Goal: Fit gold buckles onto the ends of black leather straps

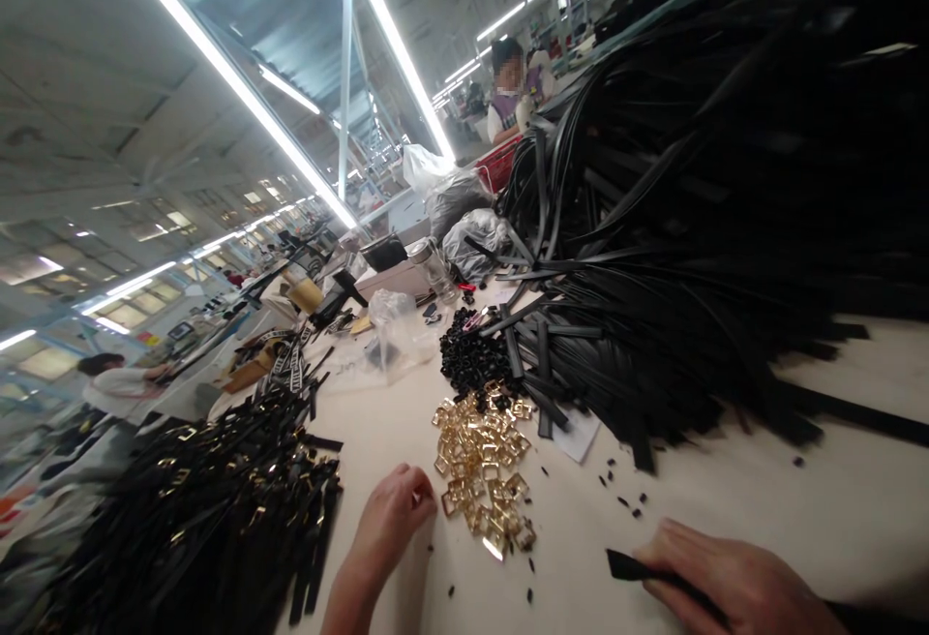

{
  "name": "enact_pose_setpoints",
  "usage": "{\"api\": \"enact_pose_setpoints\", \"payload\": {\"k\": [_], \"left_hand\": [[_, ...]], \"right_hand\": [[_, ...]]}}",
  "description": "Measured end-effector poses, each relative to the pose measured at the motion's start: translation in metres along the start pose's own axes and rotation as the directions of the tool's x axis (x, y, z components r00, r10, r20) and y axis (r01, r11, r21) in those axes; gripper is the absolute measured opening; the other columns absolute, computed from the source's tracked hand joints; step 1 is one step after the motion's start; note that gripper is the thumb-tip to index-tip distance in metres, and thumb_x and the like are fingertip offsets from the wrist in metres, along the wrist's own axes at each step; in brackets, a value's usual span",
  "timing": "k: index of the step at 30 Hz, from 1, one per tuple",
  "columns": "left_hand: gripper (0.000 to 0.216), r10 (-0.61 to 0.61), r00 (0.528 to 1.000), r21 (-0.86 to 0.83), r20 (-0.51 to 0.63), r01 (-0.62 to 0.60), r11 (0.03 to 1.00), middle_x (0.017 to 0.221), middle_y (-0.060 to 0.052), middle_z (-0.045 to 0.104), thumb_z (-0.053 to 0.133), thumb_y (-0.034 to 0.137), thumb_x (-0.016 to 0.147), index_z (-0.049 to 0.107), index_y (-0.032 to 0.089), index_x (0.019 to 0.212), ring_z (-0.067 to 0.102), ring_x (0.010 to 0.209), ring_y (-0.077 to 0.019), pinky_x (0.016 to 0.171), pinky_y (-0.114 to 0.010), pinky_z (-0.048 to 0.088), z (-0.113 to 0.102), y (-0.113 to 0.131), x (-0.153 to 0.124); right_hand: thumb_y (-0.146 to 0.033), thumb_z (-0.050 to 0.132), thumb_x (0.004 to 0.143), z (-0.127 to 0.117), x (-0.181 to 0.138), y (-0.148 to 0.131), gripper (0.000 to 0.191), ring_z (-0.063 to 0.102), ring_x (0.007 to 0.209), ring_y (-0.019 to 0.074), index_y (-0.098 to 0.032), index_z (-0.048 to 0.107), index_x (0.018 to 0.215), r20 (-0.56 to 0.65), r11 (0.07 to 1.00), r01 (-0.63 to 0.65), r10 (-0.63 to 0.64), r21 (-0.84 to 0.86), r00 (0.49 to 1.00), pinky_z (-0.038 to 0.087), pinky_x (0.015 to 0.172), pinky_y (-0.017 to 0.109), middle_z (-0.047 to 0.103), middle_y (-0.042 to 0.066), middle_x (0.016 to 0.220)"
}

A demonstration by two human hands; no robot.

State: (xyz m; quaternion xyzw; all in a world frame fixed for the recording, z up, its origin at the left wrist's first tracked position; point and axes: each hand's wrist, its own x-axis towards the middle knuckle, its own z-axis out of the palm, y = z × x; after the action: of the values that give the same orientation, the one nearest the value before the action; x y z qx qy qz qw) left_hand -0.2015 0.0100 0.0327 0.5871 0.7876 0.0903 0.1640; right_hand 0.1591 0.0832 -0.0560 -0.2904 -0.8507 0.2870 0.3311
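A: Status of the hands?

B: Left hand (392,517) is being held curled on the desk (834,490), right beside the pile of gold buckles (483,466). Fingertips are being tucked in toward the pile's near-left edge. Grip is closed; whether 1 buckle is being pinched cannot be told.

A: Right?

B: Right hand (733,582) is being laid flat near the bottom edge. 1 black strap (639,569) is being gripped under the fingers, its end sticking out to the left.

A: What is being seen around them?

B: A heap of black straps with gold fittings (210,509) is lying left of the left hand. A large stack of plain black strips (711,228) is being spread across the right half of the desk. Small black loops (471,359) are piled just behind the buckles, touching them. Loose black bits are scattered between the 2 hands. A clear plastic bag (396,325) is lying further back. A person (508,88) is seated at the far end.
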Motion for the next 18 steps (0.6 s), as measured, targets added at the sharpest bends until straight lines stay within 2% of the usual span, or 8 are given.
{"api": "enact_pose_setpoints", "payload": {"k": [4, 8, 10, 13, 18], "left_hand": [[0.011, -0.034, 0.999, -0.058, 0.041, 0.036, 0.998, 0.069, 0.001, 0.061, 0.054, 0.016, 0.073, 0.064, 0.021, 0.073, 0.058, 0.068, -0.0192, 0.063, -0.028, 0.041, -0.003, -0.007, 0.001], [0.007, -0.093, 0.995, -0.084, 0.027, 0.095, 0.992, 0.081, -0.001, 0.063, 0.057, 0.022, 0.072, 0.063, 0.021, 0.074, 0.06, 0.07, -0.019, 0.067, -0.029, 0.044, 0.0, -0.01, -0.001], [0.007, -0.132, 0.991, -0.098, 0.025, 0.134, 0.986, 0.081, -0.001, 0.064, 0.057, 0.024, 0.072, 0.062, 0.021, 0.075, 0.061, 0.068, -0.0193, 0.066, -0.029, 0.045, 0.002, -0.012, -0.001], [0.004, -0.175, 0.984, -0.12, 0.027, 0.177, 0.977, 0.07, 0.001, 0.063, 0.057, 0.025, 0.071, 0.059, 0.021, 0.072, 0.06, 0.066, -0.0195, 0.061, -0.028, 0.043, 0.005, -0.017, 0.0], [0.011, -0.186, 0.982, -0.166, 0.036, 0.19, 0.968, 0.05, 0.008, 0.051, 0.057, 0.022, 0.07, 0.049, 0.023, 0.062, 0.051, 0.051, -0.0151, 0.052, -0.026, 0.036, 0.008, -0.019, 0.0]], "right_hand": [[-0.03, 0.058, 0.088, -0.001, 0.0, -0.001, 0.011, 0.069, 0.07, 0.0193, -0.027, 0.068, 0.086, 0.013, 0.996, -0.061, 0.06, 0.061, 0.998, 0.052, 0.062, 0.026, 0.072, 0.001, 0.079], [-0.027, 0.058, 0.088, -0.001, -0.001, -0.001, 0.01, 0.068, 0.069, 0.0188, -0.027, 0.068, 0.088, 0.018, 0.996, -0.055, 0.054, 0.075, 0.998, 0.05, 0.062, 0.026, 0.071, 0.001, 0.077], [-0.024, 0.058, 0.088, 0.0, 0.0, -0.002, 0.009, 0.068, 0.068, 0.0179, -0.028, 0.067, 0.088, 0.018, 0.997, -0.047, 0.046, 0.057, 0.999, 0.049, 0.061, 0.025, 0.07, 0.0, 0.076], [-0.021, 0.059, 0.087, 0.0, 0.0, -0.004, 0.009, 0.067, 0.068, 0.0174, -0.027, 0.066, 0.088, 0.031, 0.998, -0.047, 0.046, 0.031, 0.998, 0.047, 0.061, 0.026, 0.069, -0.001, 0.076], [-0.019, 0.056, 0.088, -0.002, -0.001, -0.006, 0.01, 0.066, 0.073, 0.0172, -0.026, 0.064, 0.09, 0.087, 0.995, -0.087, 0.083, 0.049, 0.993, 0.044, 0.065, 0.026, 0.069, -0.001, 0.08]]}}
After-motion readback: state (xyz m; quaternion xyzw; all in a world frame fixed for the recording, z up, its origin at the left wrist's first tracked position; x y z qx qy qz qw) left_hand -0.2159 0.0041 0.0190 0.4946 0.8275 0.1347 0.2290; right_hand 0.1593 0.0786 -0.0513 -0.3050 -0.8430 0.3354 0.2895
